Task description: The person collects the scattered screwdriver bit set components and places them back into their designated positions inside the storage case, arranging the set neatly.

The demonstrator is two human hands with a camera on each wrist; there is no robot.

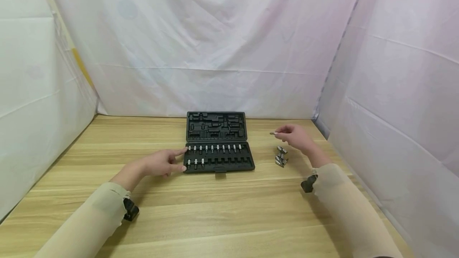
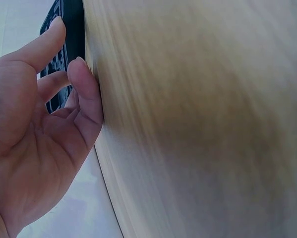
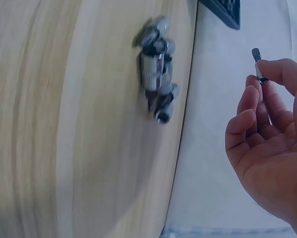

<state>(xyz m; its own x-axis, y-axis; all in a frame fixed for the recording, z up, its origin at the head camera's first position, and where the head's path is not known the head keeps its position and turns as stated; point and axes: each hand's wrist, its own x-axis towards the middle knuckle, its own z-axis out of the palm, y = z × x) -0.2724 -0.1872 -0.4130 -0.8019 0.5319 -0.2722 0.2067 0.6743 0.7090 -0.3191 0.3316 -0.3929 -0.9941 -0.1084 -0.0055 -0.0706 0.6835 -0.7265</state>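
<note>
A black tool case (image 1: 236,167) lies unfolded on the table, its lid toward the back. In its near half a full upper row of silver bit sockets (image 1: 218,148) stands in slots, and several more fill the left end of the lower row. My left hand (image 1: 160,163) rests at the case's left edge, index finger and thumb spread apart and touching it. Off to the right, my right hand (image 1: 295,136) pinches a small bit socket (image 3: 257,55) between thumb and fingertips, raised above the table. Below that hand lies a loose pile of bit sockets (image 1: 280,157).
The wooden table (image 1: 201,218) carries the case and the pile. White sheeting (image 1: 208,43) hangs behind the table and along both sides. The case's lid (image 1: 242,128) has moulded hollows, and a latch (image 1: 220,170) sits at the front edge.
</note>
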